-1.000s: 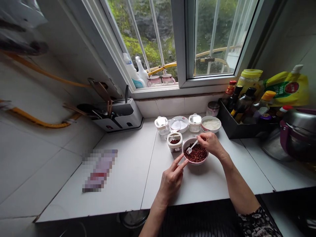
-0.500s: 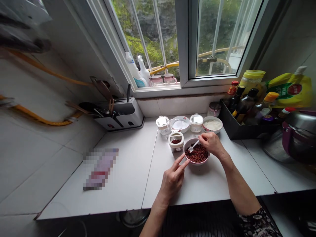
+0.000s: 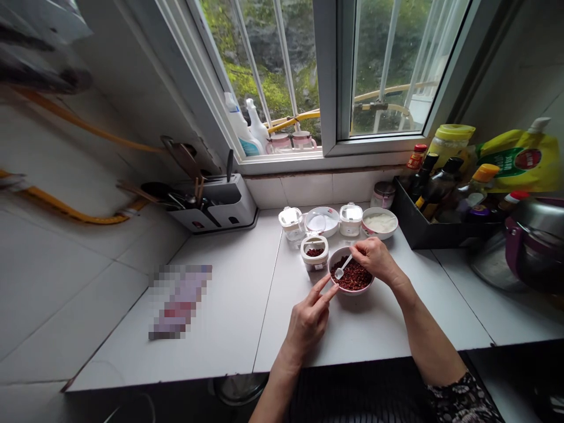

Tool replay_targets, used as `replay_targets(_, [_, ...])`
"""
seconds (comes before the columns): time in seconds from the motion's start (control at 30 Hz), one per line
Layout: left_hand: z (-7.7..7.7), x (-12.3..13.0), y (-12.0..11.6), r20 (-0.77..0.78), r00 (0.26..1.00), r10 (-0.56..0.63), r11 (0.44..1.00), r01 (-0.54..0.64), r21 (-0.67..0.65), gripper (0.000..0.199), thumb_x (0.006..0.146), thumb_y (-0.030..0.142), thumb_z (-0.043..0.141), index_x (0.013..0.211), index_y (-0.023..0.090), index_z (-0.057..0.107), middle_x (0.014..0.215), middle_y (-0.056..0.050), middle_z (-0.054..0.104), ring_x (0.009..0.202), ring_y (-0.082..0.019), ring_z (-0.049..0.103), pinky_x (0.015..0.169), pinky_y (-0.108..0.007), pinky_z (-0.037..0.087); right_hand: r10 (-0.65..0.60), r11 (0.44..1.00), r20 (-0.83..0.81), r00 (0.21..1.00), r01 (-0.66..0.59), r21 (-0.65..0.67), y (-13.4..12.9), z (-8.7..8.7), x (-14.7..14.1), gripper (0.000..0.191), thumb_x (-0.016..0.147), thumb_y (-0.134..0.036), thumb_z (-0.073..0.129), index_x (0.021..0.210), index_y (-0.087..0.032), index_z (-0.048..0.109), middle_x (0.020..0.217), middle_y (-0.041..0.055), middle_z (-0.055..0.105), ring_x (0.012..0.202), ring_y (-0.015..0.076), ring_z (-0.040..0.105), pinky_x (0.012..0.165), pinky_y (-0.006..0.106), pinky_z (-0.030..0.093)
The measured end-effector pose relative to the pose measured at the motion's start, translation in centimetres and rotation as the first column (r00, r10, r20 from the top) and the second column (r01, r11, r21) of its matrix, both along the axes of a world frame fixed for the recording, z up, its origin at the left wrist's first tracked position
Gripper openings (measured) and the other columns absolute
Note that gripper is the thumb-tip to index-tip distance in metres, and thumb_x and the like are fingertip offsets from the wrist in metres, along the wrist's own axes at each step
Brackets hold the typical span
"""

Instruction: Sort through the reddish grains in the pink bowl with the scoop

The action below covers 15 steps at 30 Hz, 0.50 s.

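My right hand [image 3: 375, 258] pinches the handle of a small white spoon [image 3: 345, 265], its bowl end down at the dark red peppercorn-like bits [image 3: 355, 276] in a pink-rimmed bowl [image 3: 352, 292]. Two outstretched fingers of my left hand [image 3: 312, 314] touch the near left rim of that bowl; the other fingers are curled. Just left of the bowl stands an open square jar [image 3: 315, 262] with a white collar, holding some of the same red bits.
Behind are two lidded jars [image 3: 291, 223] [image 3: 351, 220], a dish of white grains [image 3: 323, 221] and a bowl of pale contents [image 3: 379, 222]. A black box of bottles [image 3: 408, 214] stands right; a utensil holder [image 3: 220, 205] is back left. A blurred-out packet [image 3: 180, 302] lies left.
My right hand and the spoon have shifted slightly left, over the bowl. The left hand stays on the rim.
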<state>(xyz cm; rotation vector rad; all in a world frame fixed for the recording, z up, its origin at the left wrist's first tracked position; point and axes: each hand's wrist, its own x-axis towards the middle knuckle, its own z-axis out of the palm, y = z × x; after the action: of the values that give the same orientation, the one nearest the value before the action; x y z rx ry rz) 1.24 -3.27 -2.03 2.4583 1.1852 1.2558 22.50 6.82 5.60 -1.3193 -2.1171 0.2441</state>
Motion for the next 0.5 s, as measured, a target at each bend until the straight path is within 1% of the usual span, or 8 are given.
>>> replay_targets(0.1, [-0.05, -0.01, 0.00, -0.003, 1.000, 0.004, 1.000, -0.004, -0.004, 0.059, 0.092, 0.002, 0.043, 0.145, 0.029, 0.045, 0.143, -0.012, 0.053, 0.099, -0.016, 0.071, 0.084, -0.027, 0.060, 0.018, 0.999, -0.027, 0.999, -0.019, -0.031, -0.18, 0.07, -0.29, 0.042, 0.089, -0.032, 0.047, 0.049, -0.020, 0.039, 0.047, -0.0007, 0.047, 0.051, 0.0111, 0.039, 0.062, 0.026, 0.033])
replay_targets(0.2, [-0.06, -0.01, -0.02, -0.007, 1.000, 0.005, 1.000, -0.005, -0.011, 0.060, 0.092, 0.002, 0.043, 0.145, 0.029, 0.044, 0.143, -0.013, 0.054, 0.098, -0.016, 0.071, 0.083, -0.027, 0.060, -0.001, 0.996, -0.109, 0.994, -0.009, -0.089, -0.16, 0.08, -0.11, 0.044, 0.089, -0.036, 0.046, 0.049, -0.020, 0.037, 0.046, -0.0016, 0.043, 0.049, 0.0101, 0.034, 0.053, 0.026, 0.029])
replay_targets(0.27, [-0.02, 0.00, -0.03, -0.009, 1.000, 0.008, 1.000, -0.008, -0.008, 0.061, 0.092, 0.001, 0.042, 0.145, 0.029, 0.044, 0.143, -0.012, 0.054, 0.098, -0.016, 0.071, 0.082, -0.026, 0.060, -0.024, 0.993, -0.156, 0.987, 0.006, -0.118, -0.09, 0.11, 0.16, 0.044, 0.088, -0.038, 0.046, 0.049, -0.020, 0.037, 0.046, -0.0021, 0.041, 0.049, 0.0101, 0.033, 0.050, 0.025, 0.027])
replay_targets(0.5, [0.26, 0.01, -0.07, -0.016, 1.000, 0.007, 1.000, -0.007, 0.003, 0.060, 0.092, 0.001, 0.042, 0.146, 0.028, 0.044, 0.143, -0.012, 0.054, 0.100, -0.015, 0.071, 0.083, -0.025, 0.060, -0.072, 0.987, -0.213, 0.974, 0.039, -0.157, -0.06, 0.38, 0.68, 0.043, 0.087, -0.039, 0.047, 0.050, -0.020, 0.037, 0.047, -0.0022, 0.040, 0.050, 0.0103, 0.036, 0.050, 0.025, 0.027])
